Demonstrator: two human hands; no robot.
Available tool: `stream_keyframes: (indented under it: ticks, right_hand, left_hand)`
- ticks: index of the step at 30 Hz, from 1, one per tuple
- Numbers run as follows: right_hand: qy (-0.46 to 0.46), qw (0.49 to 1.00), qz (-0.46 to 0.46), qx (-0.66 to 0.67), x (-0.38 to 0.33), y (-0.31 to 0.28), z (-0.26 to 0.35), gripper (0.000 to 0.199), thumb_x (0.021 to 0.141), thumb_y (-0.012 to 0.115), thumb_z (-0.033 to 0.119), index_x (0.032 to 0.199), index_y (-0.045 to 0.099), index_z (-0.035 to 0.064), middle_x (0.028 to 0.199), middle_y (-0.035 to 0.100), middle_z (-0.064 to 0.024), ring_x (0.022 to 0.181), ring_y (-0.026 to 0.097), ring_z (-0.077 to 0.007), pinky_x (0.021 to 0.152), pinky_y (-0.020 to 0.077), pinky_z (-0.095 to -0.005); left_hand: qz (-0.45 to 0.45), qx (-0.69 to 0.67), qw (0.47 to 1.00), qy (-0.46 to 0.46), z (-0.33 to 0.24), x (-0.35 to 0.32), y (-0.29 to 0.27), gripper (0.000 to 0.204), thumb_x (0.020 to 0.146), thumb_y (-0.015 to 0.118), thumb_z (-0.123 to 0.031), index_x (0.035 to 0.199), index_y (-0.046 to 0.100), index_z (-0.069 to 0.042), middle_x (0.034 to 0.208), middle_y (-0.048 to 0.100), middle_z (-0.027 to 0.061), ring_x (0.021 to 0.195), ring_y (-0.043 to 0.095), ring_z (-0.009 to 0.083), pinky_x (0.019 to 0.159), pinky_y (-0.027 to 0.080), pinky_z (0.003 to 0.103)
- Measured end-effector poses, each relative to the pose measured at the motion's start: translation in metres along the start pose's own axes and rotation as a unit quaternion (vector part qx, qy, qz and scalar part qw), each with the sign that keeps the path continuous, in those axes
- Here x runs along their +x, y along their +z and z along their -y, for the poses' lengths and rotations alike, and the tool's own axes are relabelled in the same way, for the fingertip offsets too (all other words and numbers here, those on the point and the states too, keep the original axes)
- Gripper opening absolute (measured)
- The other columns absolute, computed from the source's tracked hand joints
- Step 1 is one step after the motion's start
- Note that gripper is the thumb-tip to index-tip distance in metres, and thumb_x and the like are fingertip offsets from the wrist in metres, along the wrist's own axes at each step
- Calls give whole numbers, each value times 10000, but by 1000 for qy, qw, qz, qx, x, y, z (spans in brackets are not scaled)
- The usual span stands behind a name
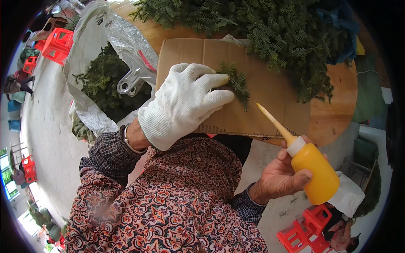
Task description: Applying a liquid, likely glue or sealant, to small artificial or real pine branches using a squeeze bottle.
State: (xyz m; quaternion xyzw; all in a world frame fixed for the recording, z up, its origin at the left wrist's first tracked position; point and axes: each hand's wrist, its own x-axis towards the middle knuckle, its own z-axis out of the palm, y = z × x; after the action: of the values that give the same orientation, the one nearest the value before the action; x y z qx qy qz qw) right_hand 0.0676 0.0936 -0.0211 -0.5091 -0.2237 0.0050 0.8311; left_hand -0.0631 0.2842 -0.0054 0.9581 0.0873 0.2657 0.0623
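Right now your left hand [183, 101], in a white knit glove, lies flat on a sheet of brown cardboard [270, 105], its fingers closed down over a small green fir sprig [237, 83] and pinning it to the sheet. The sprig's tips fan out to the right of your gloved fingertips, and its stem end sits under them.

Your right hand [280, 175] is bare and clamped around a yellow squeeze bottle [314, 170], thumb across its front, fingers wrapped behind. The bottle is tilted, and its long tapered nozzle [272, 122] points up and to the left toward the sprig. The nozzle tip hangs over the cardboard just to the right of the sprig, apart from it.

The cardboard rests on a round wooden desk [337, 101], overhanging the near edge. Behind it a heap of fir branches [270, 29] covers the far part of the desk. To the left, a grey plastic sack [90, 38] stands open with more green cuttings inside, and a pale plastic clip-like tool [133, 78] lies on its rim. Red plastic stools [308, 230] stand on the floor at lower right and upper left.
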Motion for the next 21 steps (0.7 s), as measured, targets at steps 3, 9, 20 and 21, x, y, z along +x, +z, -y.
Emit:
stream_keyframes:
  ticks: [3,9,20,21]
  right_hand:
    - [1,1000,-2,-3,-6,-9,4,601,834,655,416,1302,412,126,1061,584,-217,651,576,-190,583,523,-257]
    - [18,1000,-20,-11,-10,-20,7,562,847,638,427,1267,431,116,1053,587,-213,645,567,-182,575,515,-251]
    - [-63,996,44,-55,-25,-22,8,722,855,557,536,1328,241,92,1017,567,-205,561,500,-165,445,444,-215]
    - [-63,996,44,-54,-26,-20,8,722,855,557,536,1328,241,92,1017,567,-205,561,500,-165,445,444,-215]
  left_hand:
    - [42,24,999,-4,-13,-5,0,284,749,640,-172,1032,615,-161,1128,592,32,984,560,240,844,436,371]
    - [81,60,995,-22,-30,-12,1,323,788,623,-181,1111,614,-195,1154,565,3,1012,529,217,883,399,362]
    - [83,42,995,-27,-33,-15,2,363,767,633,-151,1128,621,-195,1115,564,-2,983,514,209,876,399,351]
    - [81,39,996,-27,-33,-15,2,361,764,635,-154,1123,626,-198,1116,566,-1,987,514,209,877,399,351]
